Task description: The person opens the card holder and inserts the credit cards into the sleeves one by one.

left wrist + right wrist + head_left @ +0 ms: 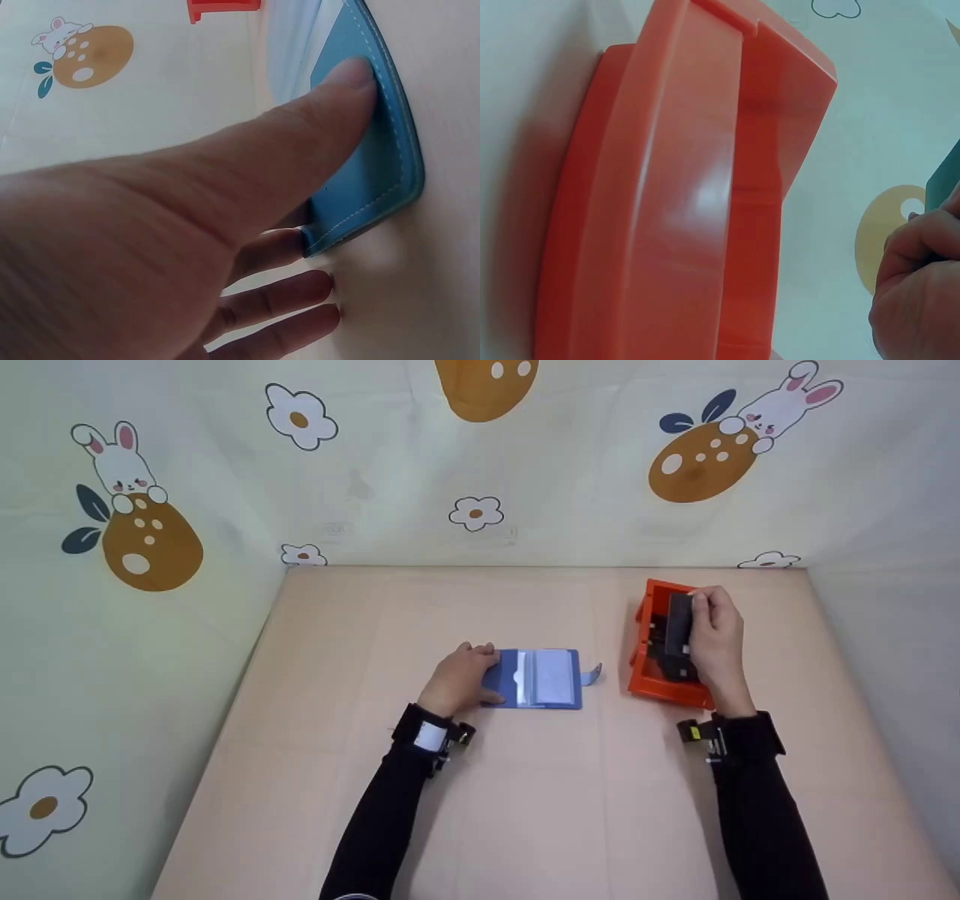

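A blue card holder [508,679] lies opened flat on the table, its clear sleeves [553,676] showing and its strap [592,674] pointing right. My left hand [459,679] rests at its left cover. In the left wrist view the straight thumb [330,97] presses on the stitched cover [367,165], while the other fingers extend by its edge. On the right, my right hand [718,634] pinches a dark, flat, card-like rectangle [679,624] above an orange bin [664,690]. The right wrist view shows only part of that rectangle [946,176], dark green there.
Several black items [675,666] lie inside the bin; their kind is unclear. The pale table [525,810] meets a printed curtain [390,472] at the back and sides. The bin stands right of the card holder, with bare tabletop between them.
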Tool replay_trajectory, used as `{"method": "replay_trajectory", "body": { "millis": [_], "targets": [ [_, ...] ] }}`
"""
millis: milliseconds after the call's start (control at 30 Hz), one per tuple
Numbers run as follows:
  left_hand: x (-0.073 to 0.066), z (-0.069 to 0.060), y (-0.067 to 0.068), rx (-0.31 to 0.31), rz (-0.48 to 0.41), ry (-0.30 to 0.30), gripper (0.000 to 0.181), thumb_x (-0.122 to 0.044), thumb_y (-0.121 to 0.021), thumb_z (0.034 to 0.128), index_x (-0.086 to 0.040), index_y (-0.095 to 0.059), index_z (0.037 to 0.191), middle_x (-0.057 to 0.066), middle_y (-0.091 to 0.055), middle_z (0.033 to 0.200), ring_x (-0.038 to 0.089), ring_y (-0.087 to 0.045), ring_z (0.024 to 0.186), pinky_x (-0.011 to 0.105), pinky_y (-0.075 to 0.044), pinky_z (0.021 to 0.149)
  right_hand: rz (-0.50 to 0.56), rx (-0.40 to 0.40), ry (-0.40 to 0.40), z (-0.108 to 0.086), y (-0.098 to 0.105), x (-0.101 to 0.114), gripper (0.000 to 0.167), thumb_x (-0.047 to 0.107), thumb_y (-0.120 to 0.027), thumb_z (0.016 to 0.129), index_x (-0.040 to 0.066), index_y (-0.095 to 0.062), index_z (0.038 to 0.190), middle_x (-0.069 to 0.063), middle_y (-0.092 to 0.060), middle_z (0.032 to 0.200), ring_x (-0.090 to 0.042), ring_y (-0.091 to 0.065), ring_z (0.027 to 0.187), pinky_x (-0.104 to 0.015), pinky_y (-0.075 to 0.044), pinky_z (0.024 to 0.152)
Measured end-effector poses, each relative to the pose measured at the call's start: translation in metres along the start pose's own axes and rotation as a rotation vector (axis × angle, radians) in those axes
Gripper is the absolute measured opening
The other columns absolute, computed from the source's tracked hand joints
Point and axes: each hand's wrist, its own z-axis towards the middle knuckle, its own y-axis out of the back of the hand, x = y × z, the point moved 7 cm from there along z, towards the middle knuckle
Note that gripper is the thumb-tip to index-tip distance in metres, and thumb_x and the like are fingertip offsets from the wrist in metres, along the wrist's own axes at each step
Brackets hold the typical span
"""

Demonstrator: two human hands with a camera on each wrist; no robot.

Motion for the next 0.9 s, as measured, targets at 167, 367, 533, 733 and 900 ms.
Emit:
{"method": "replay_trajectory", "body": {
  "millis": [167, 367, 533, 733, 900],
  "targets": [
    [0.0, 0.0, 0.001, -0.001, -0.009, 0.003, 0.079, -0.04, -0.089, 0.0797, -0.007, -0.059, 0.145, 0.013, -0.052, 0.156, 0.037, -0.051, 0.139, 0.045, -0.044, 0.116, -0.043, 0.051, -0.01, -0.003, -0.007, 0.003, 0.032, 0.026, -0.039, 0.113, 0.0, -0.056, 0.119, -0.005, -0.049, 0.098, -0.016, -0.047, 0.086, -0.025, -0.042, 0.072],
    [0.0, 0.0, 0.0, -0.005, -0.006, -0.001, 0.08, -0.041, -0.089, 0.0795, -0.006, -0.059, 0.145, 0.014, -0.052, 0.156, 0.035, -0.052, 0.138, 0.043, -0.045, 0.116, -0.022, 0.098, -0.004, -0.009, -0.019, 0.006, 0.035, 0.03, -0.04, 0.112, -0.001, -0.056, 0.12, -0.006, -0.052, 0.099, -0.017, -0.052, 0.083, -0.021, -0.048, 0.066],
    [0.0, -0.001, 0.001, 0.0, -0.01, 0.001, 0.081, -0.042, -0.088, 0.0803, -0.005, -0.058, 0.146, 0.014, -0.052, 0.156, 0.036, -0.051, 0.139, 0.043, -0.043, 0.117, -0.017, 0.12, 0.021, -0.015, -0.032, 0.007, 0.034, 0.028, -0.044, 0.112, -0.003, -0.057, 0.119, -0.007, -0.056, 0.101, -0.016, -0.053, 0.084, -0.02, -0.048, 0.069],
    [-0.005, -0.003, 0.011, -0.057, -0.009, -0.022, 0.077, -0.045, -0.083, 0.0853, -0.003, -0.059, 0.144, 0.017, -0.055, 0.153, 0.037, -0.055, 0.138, 0.044, -0.046, 0.115, 0.0, 0.196, 0.032, -0.025, -0.051, 0.013, 0.032, 0.027, -0.05, 0.11, -0.001, -0.06, 0.12, -0.011, -0.06, 0.106, -0.019, -0.056, 0.088, -0.02, -0.05, 0.07],
    [-0.008, -0.004, 0.016, -0.09, -0.048, -0.017, 0.07, -0.043, -0.079, 0.09, -0.004, -0.06, 0.144, 0.018, -0.058, 0.15, 0.036, -0.058, 0.135, 0.044, -0.047, 0.114, -0.003, 0.232, 0.06, -0.031, -0.065, 0.015, 0.028, 0.024, -0.052, 0.109, -0.001, -0.062, 0.116, -0.014, -0.063, 0.102, -0.019, -0.057, 0.081, -0.02, -0.05, 0.066]
  ]
}}
